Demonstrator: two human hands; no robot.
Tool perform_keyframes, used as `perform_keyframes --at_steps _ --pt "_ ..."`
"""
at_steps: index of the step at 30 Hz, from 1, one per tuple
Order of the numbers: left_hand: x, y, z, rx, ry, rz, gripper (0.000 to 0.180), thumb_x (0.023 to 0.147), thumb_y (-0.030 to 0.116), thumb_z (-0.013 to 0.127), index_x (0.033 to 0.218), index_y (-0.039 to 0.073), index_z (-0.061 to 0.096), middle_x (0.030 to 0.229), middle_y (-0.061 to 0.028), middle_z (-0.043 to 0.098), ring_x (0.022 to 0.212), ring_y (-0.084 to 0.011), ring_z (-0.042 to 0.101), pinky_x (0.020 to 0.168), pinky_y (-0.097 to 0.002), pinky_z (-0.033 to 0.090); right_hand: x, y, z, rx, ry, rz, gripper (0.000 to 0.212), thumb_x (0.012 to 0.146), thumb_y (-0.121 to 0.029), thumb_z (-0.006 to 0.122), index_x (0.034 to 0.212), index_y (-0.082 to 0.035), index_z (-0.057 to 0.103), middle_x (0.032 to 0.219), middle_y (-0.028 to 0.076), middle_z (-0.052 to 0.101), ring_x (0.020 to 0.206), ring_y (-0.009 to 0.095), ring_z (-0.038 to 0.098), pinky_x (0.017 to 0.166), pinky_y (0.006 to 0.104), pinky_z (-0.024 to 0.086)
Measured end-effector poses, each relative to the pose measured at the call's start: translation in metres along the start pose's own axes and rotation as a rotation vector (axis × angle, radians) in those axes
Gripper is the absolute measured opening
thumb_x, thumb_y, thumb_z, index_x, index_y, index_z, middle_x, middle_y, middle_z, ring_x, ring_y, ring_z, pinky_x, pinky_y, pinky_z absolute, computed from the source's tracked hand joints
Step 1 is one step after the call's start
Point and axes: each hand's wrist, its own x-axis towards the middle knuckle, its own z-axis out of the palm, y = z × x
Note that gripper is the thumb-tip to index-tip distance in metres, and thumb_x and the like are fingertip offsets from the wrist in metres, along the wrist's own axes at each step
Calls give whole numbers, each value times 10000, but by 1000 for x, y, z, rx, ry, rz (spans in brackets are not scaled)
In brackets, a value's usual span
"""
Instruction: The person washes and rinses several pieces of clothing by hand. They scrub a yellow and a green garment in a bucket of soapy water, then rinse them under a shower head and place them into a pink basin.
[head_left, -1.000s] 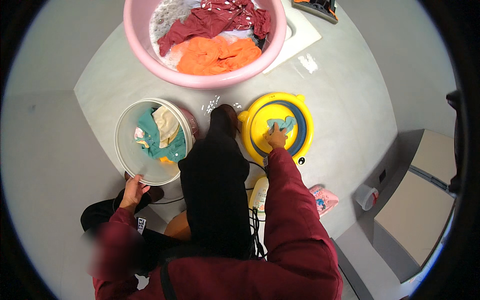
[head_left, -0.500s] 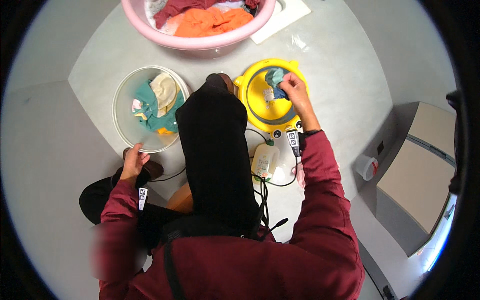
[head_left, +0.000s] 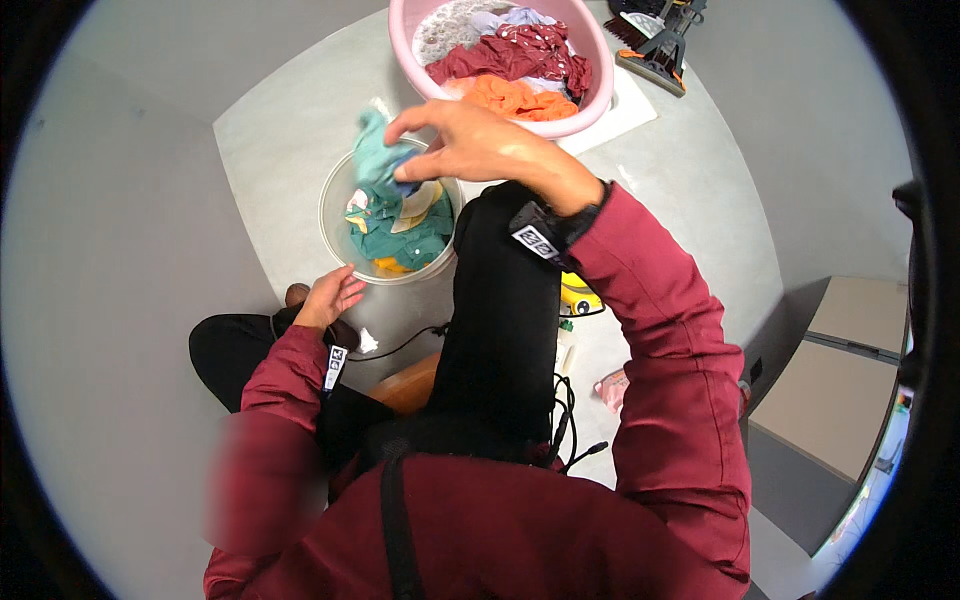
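My right hand is above the far side of a whitish round bucket, its thumb and fingers pinching a small light-teal cloth with dark blue fabric beside it. The cloth is blurred and hangs over the bucket's opening. Inside the bucket lie a green garment, a cream piece partly under my hand, and a bit of yellow-orange fabric. At the near rim is my left hand, fingers stretched and nothing held; whether it touches the rim is hard to tell.
A pink tub of sudsy water with maroon and orange clothes stands at the back. My knee and right sleeve hide most of a yellow basin. Brushes lie far right; black cables run by my lap.
My right hand has carried the teal and blue cloth left from the yellow basin to above the bucket. My left hand stays by the bucket's rim. The view has shifted.
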Motion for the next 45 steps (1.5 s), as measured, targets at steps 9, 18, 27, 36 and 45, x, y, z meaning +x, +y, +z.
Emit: perform_keyframes --at_steps 9,18,27,36,45 --pt "12 -4 -9 36 21 17 289 799 259 625 1004 82 522 871 -7 531 857 -218 612 693 -329 505 -160 131 -70 -81 419 259 291 860 -286 559 996 -37 623 799 39 609 666 80 560 564 206 437" --pt "-4 4 -2 110 48 -9 300 833 306 580 1045 105 509 1012 -33 556 916 -180 595 675 -296 505 -399 321 168 502 352 1419 403 718 -316 657 955 9 628 854 139 636 678 213 616 510 324 499" --pt "-19 15 16 231 200 -103 305 858 296 554 1016 42 498 967 -85 566 882 -188 591 722 -303 480 -347 358 263 267 467 1505 581 655 -411 664 1122 -87 538 1122 148 557 1092 382 433 890 477 370" --pt "-10 16 3 207 151 -94 339 831 242 580 1064 22 469 1022 -119 549 904 -216 594 711 -318 488 -374 317 266 187 606 1304 350 701 -222 622 1008 -74 542 950 168 602 879 370 560 738 431 443" --pt "4 7 0 154 102 -43 327 808 260 597 1058 75 497 974 -81 566 863 -222 603 625 -309 492 -455 173 225 16 1125 1115 243 727 -63 640 934 -38 515 758 136 612 716 258 607 679 334 465"
